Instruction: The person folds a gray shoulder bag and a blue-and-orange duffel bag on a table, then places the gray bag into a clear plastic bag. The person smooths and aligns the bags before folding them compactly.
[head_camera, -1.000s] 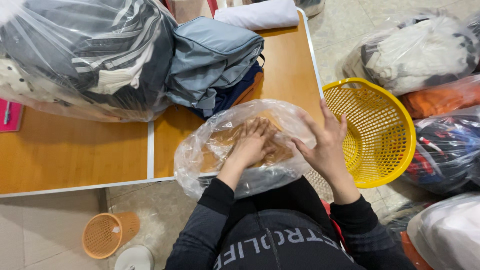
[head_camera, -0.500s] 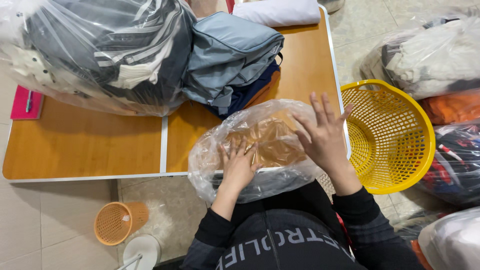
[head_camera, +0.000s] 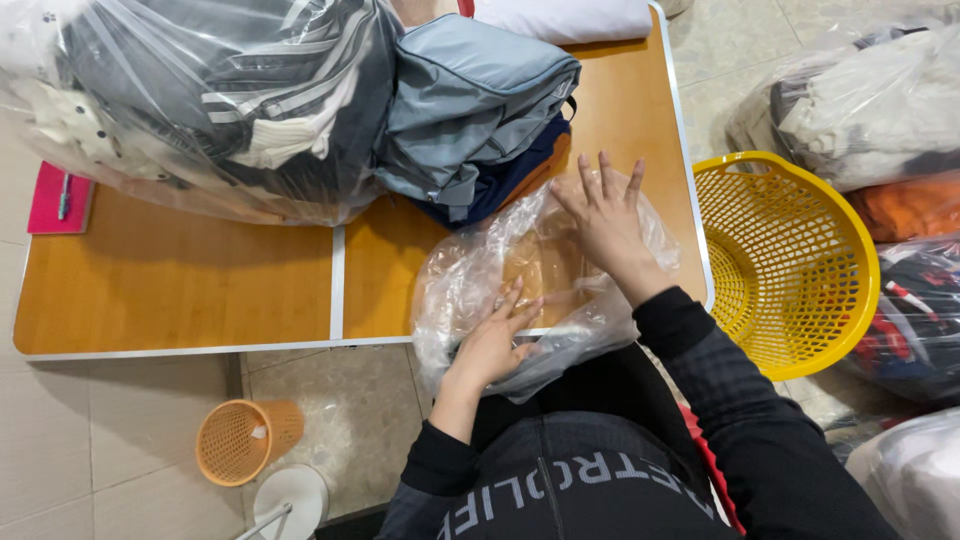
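Note:
A clear plastic bag (head_camera: 470, 280) lies crumpled on the near edge of a wooden table (head_camera: 180, 290), partly hanging over the edge. My left hand (head_camera: 495, 345) lies flat on the bag's near part at the table edge, fingers spread. My right hand (head_camera: 605, 220) presses flat on the bag's far right part, fingers splayed. Neither hand grips anything. Just beyond the bag sits a folded pile of grey-blue and navy clothes (head_camera: 470, 110).
A big clear bag of dark clothes (head_camera: 200, 100) fills the table's far left. A pink notebook with a pen (head_camera: 60, 198) lies at the left edge. A yellow basket (head_camera: 790, 260) stands right of the table, more bagged clothes (head_camera: 860, 110) beyond. A small orange basket (head_camera: 245, 440) is on the floor.
My right hand has slid away from me across the bag toward its far right. My left hand has drawn back to the near edge. The bag looks flatter.

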